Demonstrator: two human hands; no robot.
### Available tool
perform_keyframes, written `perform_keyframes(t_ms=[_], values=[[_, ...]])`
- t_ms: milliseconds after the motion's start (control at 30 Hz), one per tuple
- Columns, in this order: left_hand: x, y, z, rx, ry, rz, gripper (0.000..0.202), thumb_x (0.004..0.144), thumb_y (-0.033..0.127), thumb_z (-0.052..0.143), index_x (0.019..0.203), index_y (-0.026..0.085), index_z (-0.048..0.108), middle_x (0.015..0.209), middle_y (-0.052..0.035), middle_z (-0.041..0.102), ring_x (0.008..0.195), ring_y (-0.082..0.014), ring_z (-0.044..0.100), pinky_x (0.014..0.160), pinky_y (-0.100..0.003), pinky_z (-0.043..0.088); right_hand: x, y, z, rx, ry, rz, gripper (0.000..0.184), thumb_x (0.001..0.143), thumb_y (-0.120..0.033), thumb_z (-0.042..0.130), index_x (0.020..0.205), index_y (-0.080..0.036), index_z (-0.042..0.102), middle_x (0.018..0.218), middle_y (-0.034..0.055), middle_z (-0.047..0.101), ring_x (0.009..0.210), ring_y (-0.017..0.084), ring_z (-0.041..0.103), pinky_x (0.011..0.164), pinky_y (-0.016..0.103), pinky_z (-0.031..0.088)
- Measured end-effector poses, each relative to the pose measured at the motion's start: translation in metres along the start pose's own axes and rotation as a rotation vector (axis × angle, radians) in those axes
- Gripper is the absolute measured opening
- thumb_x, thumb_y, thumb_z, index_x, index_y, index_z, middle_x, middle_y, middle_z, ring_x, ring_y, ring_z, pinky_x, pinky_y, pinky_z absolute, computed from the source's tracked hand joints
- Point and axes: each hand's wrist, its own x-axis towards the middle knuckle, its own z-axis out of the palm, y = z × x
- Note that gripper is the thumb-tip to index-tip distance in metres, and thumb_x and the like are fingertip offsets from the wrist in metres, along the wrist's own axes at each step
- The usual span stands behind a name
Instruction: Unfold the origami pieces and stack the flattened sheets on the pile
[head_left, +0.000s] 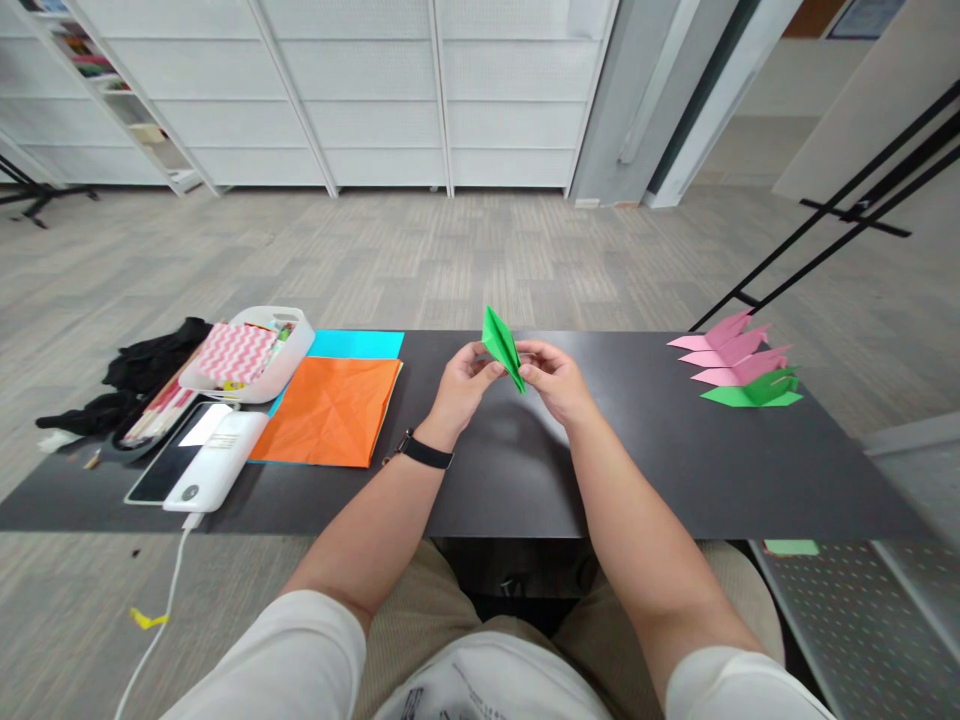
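Observation:
A narrow, pointed piece of folded green paper (501,343) is held up over the dark table, tilted with its tip to the upper left. My left hand (466,385) pinches its left side between thumb and fingers. On the other side, my right hand (553,378) pinches its lower right part. Some of the fingertips are hidden behind the paper. To the right stand several pink folded paper birds (739,350) in a row, with a green folded paper bird (754,392) at the near end.
Orange paper (330,410) and blue paper (360,344) lie left of my hands on the table (637,490). Farther left are a white basket (300,345), a phone (169,470), a white power bank (217,460) with a cable, and black cloth (154,360).

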Motion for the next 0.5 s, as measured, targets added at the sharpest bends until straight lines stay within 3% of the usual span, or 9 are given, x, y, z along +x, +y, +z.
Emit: perform_keyframes(t_ms=[133,300,400,500], values=[[-0.0004,0.0011,0.0015,-0.007,-0.010,-0.004,0.049,0.080,0.053,0.092,0.108,0.019,0.071,0.106,-0.0065,0.079,0.098,-0.0201,0.075,0.097,-0.038,0.061,0.0002,0.0026,0.0001,0.058,-0.010,0.011,0.049,0.067,-0.054,0.098,0.107,-0.030,0.084,0.089,0.0001,0.075,0.076,0.016,0.065,0.076,0.033,0.058],[0.0001,0.0022,0.0020,-0.009,-0.016,-0.016,0.052,0.078,0.056,0.093,0.108,0.019,0.072,0.106,-0.0074,0.079,0.098,-0.0209,0.074,0.096,-0.039,0.062,-0.0004,0.0048,0.0017,-0.031,0.009,-0.065,0.041,0.077,-0.059,0.090,0.106,-0.031,0.086,0.113,0.0041,0.078,0.098,0.022,0.072,0.088,0.037,0.061],[0.0003,0.0014,0.0009,0.022,-0.013,-0.020,0.049,0.081,0.055,0.090,0.107,0.019,0.071,0.104,-0.0064,0.077,0.096,-0.0195,0.073,0.095,-0.038,0.061,-0.0012,0.0036,0.0027,-0.171,0.083,-0.172,0.037,0.084,-0.062,0.083,0.103,-0.031,0.087,0.107,0.0047,0.080,0.101,0.023,0.074,0.092,0.040,0.061],[-0.0001,-0.0008,-0.0002,0.097,-0.032,0.001,0.048,0.082,0.055,0.089,0.110,0.020,0.070,0.114,-0.0079,0.074,0.106,-0.0214,0.071,0.098,-0.039,0.061,-0.0016,0.0012,0.0033,-0.310,0.174,-0.276,0.034,0.090,-0.061,0.078,0.099,-0.029,0.087,0.100,0.0051,0.081,0.094,0.022,0.074,0.088,0.040,0.061]])
